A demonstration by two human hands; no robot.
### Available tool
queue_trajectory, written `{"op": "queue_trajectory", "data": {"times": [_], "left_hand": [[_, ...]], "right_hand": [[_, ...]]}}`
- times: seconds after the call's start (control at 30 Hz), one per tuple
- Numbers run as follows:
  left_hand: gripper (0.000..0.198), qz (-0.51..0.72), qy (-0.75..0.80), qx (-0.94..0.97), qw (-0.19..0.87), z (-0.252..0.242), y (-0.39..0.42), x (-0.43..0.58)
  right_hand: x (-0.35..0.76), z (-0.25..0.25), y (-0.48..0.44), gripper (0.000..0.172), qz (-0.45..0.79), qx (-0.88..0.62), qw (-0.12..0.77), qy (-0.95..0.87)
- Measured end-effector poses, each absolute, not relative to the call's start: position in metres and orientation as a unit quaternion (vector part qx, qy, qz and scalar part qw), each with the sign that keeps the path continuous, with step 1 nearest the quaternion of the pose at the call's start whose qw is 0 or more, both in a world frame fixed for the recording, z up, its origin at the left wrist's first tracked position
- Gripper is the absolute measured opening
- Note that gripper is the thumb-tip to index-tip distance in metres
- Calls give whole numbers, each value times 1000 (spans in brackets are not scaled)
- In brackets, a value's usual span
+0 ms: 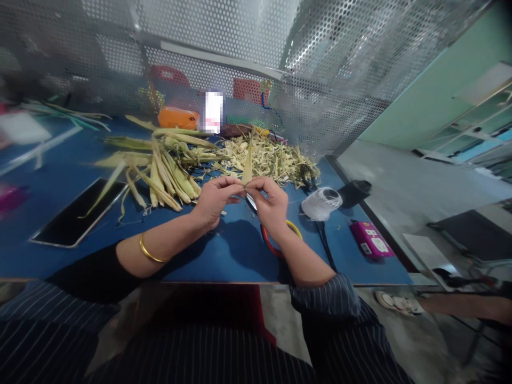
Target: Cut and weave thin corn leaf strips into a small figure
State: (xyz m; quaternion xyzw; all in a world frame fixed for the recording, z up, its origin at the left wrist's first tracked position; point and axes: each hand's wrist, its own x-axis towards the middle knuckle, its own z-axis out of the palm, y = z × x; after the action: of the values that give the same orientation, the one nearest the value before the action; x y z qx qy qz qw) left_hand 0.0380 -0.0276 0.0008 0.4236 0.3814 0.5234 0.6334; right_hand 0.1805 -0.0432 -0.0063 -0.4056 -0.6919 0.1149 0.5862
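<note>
A pale green, pointed husk stands up between my hands, its lower end pinched by the fingers of both. My left hand closes on it from the left, and my right hand from the right. Scissors with red and yellow handles lie partly hidden under my right hand. Left of my hands is a bundle of long husks. Behind my hands spreads a heap of small husk scraps. The pinched end is mostly covered by my fingertips.
White thread on a spool stands at the right, beside a black cylinder and a purple packet. A dark tablet lies on the blue table. A perforated screen rises behind. Another person's foot shows at the right.
</note>
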Motion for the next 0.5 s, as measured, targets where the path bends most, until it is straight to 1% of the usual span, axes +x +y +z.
{"op": "queue_trajectory", "data": {"times": [0.2,0.33,0.5], "left_hand": [[16,512,369,460,625,1,-26,35],[21,532,383,467,594,0,-26,38],[18,558,370,465,579,0,-27,41]], "right_hand": [[184,-5,-42,10,147,-417,570,-692],[182,-5,-42,8,164,-427,575,-679],[178,-5,-43,6,194,-454,579,-649]]}}
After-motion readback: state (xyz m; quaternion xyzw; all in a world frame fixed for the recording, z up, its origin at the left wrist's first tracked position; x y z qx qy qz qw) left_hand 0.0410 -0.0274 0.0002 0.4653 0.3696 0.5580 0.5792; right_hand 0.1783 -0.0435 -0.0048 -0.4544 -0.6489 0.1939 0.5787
